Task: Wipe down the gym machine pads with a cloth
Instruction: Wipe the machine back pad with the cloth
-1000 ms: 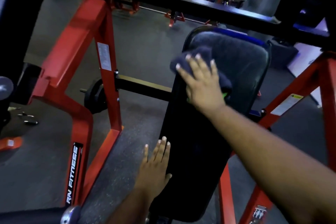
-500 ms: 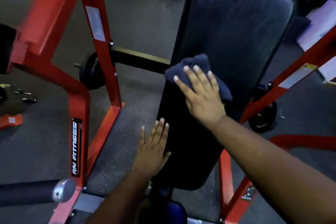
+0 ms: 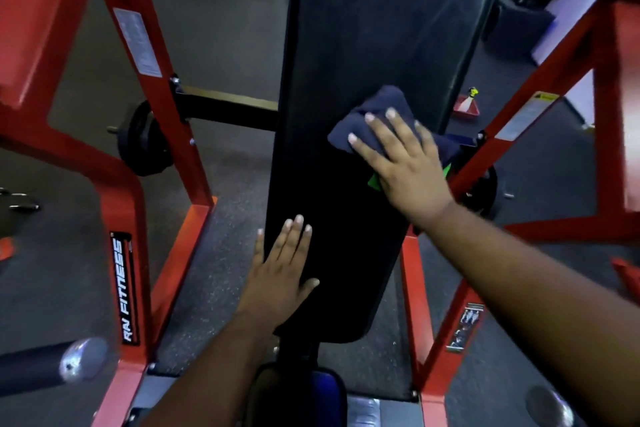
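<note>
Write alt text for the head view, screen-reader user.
Seen from above, a person's right hand presses a dark blue cloth flat against the long black back pad of a red-framed gym machine. The left hand rests open on the pad's lower left edge. A weight plate hangs on the frame at left.

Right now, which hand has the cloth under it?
The right hand, pressing the dark blue cloth flat on the black back pad. The left hand rests bare on the pad's lower edge.
</note>
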`<state>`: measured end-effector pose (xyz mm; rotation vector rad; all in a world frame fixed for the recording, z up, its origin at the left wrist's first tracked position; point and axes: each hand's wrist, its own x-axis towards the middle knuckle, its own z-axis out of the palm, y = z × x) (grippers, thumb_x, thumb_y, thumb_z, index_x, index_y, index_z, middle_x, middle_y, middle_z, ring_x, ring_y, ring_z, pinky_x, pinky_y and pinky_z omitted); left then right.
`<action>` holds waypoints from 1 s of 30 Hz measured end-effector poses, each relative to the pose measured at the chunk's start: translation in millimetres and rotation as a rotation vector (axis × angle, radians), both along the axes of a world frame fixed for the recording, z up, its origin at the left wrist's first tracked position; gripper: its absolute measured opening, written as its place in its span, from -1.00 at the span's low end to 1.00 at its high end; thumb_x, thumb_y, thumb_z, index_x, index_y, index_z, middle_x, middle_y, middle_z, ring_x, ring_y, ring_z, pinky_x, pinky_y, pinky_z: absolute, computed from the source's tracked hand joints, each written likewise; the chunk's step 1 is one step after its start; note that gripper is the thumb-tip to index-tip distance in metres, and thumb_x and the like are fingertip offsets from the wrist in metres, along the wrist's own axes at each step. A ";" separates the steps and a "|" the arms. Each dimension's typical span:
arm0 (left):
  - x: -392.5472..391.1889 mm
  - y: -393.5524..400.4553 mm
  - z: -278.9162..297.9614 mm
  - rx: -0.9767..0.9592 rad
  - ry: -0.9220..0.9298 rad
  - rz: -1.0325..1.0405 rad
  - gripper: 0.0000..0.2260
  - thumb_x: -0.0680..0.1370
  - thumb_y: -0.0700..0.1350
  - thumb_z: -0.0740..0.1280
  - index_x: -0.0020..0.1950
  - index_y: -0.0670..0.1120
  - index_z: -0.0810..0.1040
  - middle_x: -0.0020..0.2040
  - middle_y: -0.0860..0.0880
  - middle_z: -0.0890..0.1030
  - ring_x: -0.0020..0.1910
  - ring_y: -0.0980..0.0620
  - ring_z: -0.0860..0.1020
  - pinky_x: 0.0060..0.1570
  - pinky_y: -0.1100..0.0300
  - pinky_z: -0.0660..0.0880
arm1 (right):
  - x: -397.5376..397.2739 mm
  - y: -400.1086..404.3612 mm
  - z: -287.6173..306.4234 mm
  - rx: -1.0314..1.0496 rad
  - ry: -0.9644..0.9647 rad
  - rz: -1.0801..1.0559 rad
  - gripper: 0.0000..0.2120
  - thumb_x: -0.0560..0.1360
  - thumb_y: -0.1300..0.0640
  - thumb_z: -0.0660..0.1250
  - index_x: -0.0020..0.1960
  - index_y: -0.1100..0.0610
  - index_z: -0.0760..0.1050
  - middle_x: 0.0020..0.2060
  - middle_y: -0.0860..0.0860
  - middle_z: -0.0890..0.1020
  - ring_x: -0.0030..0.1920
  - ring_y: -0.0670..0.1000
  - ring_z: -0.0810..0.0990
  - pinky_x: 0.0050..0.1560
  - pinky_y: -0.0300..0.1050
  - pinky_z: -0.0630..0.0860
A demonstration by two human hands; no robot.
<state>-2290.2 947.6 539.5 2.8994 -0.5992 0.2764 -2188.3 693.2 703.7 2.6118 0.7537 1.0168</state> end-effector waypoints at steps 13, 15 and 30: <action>27.7 -26.7 38.3 0.033 -0.108 -0.008 -0.06 0.50 0.27 0.40 0.68 -0.12 0.02 0.69 -0.13 -0.02 0.66 -0.10 0.02 0.54 -0.35 0.06 | -13.9 -9.3 32.3 0.488 0.048 -0.118 -0.45 0.59 0.08 0.21 0.57 -0.04 0.31 0.60 0.10 0.24 0.56 0.21 0.21 0.37 0.20 0.33; 29.0 -34.1 39.3 0.022 -0.121 0.015 -0.06 0.50 0.28 0.40 0.68 -0.12 0.03 0.69 -0.14 -0.01 0.66 -0.12 0.02 0.55 -0.35 0.05 | 1.6 -11.9 37.0 0.584 0.095 -0.196 -0.32 0.52 0.17 0.22 0.62 -0.07 0.21 0.64 0.11 0.09 0.63 0.19 0.02 0.51 0.14 0.19; -33.9 -17.1 -25.8 0.112 0.011 0.029 -0.01 0.47 0.28 0.43 0.67 -0.14 0.02 0.69 -0.16 -0.05 0.66 -0.14 0.04 0.54 -0.36 -0.03 | -181.8 3.1 -209.3 0.624 0.543 -0.171 -0.36 0.50 0.24 0.17 0.55 -0.11 0.25 0.55 0.02 0.23 0.46 0.19 0.27 0.30 0.24 0.50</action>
